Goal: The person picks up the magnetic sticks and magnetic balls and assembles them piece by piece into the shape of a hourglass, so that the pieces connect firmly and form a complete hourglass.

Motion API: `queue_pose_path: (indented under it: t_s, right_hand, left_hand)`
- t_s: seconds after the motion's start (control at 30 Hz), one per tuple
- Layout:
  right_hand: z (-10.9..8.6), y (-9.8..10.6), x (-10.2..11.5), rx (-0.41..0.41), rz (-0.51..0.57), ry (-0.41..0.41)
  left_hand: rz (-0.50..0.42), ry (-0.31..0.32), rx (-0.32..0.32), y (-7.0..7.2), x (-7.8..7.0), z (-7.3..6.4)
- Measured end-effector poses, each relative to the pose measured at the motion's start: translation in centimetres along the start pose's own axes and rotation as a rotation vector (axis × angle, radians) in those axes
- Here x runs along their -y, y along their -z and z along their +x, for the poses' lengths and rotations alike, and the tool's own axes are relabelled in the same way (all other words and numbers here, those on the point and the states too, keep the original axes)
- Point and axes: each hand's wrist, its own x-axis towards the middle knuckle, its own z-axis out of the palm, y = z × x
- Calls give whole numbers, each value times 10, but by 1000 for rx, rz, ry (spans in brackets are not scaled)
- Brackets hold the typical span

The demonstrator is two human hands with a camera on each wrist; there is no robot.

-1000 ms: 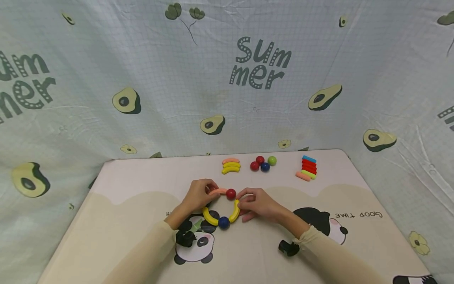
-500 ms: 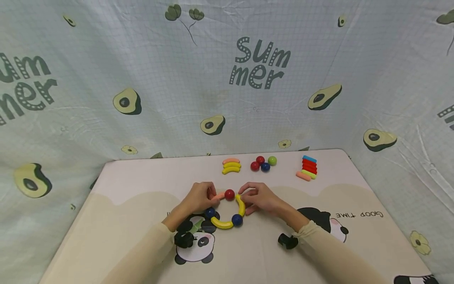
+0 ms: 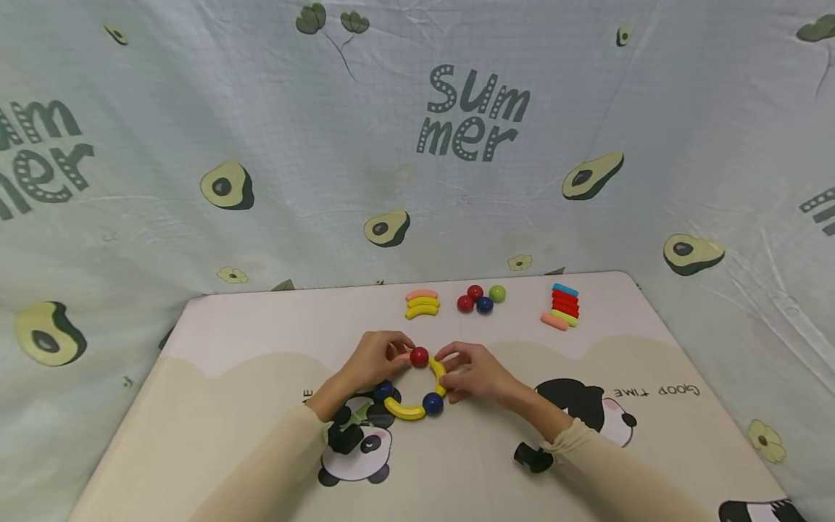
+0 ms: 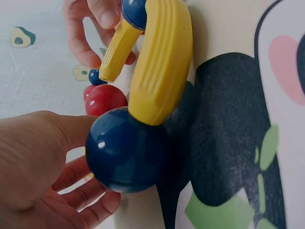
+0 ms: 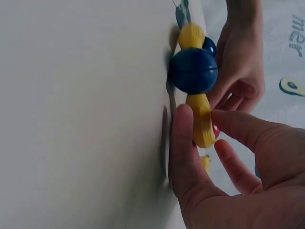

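A ring-like chain of toy building balls and curved rods lies between the hands. In the head view, my left hand [image 3: 375, 360] pinches a pink curved rod [image 3: 404, 357], mostly hidden by fingers, with a red ball [image 3: 420, 357] at its end. My right hand [image 3: 479, 373] pinches a yellow curved rod [image 3: 438, 377], whose upper end is close to the red ball; contact is unclear. Below, a blue ball [image 3: 433, 403] joins it to another yellow curved rod [image 3: 404, 411]. A second blue ball [image 3: 383, 390] is at that rod's left end, beside the left hand.
At the back of the table [image 3: 248, 326] lie spare pink and yellow curved rods [image 3: 422, 304], several loose balls [image 3: 484, 304] and a row of coloured straight rods [image 3: 565, 304]. A patterned cloth [image 3: 313, 181] hangs behind the table.
The chain's lower part has swung right, bringing the left blue ball into view. The left hand's fingers have closed in on the red ball; the right yellow rod has turned, then shifted slightly left.
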Motion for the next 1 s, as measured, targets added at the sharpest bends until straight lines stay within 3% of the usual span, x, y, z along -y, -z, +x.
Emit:
queue_pose_path:
  t_s: [0.53, 1.0]
  right_hand:
    - [3, -9, 2, -68, -20, -6]
    - [17, 7, 7, 0, -113, -16]
  left_hand:
    - [-4, 62, -8, -1, 3, -3]
    - [-9, 91, -96, -7, 3, -8]
